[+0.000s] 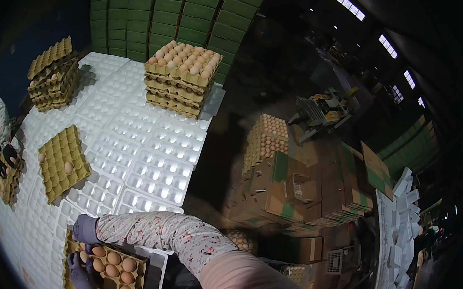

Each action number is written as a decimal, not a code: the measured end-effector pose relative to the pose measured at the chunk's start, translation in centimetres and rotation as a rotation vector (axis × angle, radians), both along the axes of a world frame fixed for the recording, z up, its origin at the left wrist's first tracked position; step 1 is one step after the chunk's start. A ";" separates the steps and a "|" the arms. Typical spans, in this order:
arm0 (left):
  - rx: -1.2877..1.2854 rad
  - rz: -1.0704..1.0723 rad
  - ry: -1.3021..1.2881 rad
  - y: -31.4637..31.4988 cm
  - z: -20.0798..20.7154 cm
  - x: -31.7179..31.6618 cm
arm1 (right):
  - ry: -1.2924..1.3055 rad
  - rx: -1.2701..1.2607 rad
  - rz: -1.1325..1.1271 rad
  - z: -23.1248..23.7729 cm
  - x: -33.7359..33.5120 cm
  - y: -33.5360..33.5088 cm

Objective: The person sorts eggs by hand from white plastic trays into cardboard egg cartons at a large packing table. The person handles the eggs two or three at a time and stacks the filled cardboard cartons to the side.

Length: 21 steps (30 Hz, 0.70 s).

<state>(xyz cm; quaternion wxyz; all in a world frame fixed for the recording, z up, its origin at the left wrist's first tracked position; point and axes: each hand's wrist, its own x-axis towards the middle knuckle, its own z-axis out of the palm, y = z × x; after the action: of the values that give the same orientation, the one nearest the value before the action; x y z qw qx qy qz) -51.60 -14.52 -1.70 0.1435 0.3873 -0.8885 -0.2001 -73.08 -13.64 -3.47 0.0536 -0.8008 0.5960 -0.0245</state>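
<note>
Both my hands wear purple-grey gloves and are over a pulp egg tray (141,261) at the lower left. My left hand (81,278) is low over the tray, fingers stretched and apart beside a brown egg (84,255). At the tray's far left side is my right hand (85,229), bent down at the end of a floral sleeve; its fingertips are mostly hidden. Several brown eggs (113,258) sit in the tray's cups near both hands. A white plastic egg tray (156,265) shows beside the pulp one.
White plastic egg trays (160,161) cover the table. On them are a pulp tray (64,159) with two eggs, a full egg stack (182,82) and piled trays (53,78). A person's dark-gloved hands (6,161) work at the left. Cardboard boxes (292,192) stand right.
</note>
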 end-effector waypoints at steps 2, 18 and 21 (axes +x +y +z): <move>-0.152 -0.140 -0.163 0.4 2.0 -0.3 | 0.036 0.044 0.041 -0.7 -0.6 0.2; 0.822 0.115 0.632 1.1 7.8 1.7 | -1.707 0.526 -0.362 9.1 -4.8 5.2; 0.236 -0.027 0.139 3.4 7.0 1.8 | -1.186 0.348 -0.111 7.9 -3.5 5.7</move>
<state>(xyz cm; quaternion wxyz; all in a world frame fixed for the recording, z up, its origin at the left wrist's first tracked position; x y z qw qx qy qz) -49.81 -11.11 5.32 0.1554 0.3746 -0.8519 -0.3313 -76.61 -7.98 4.40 0.5040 -0.5983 0.5007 -0.3705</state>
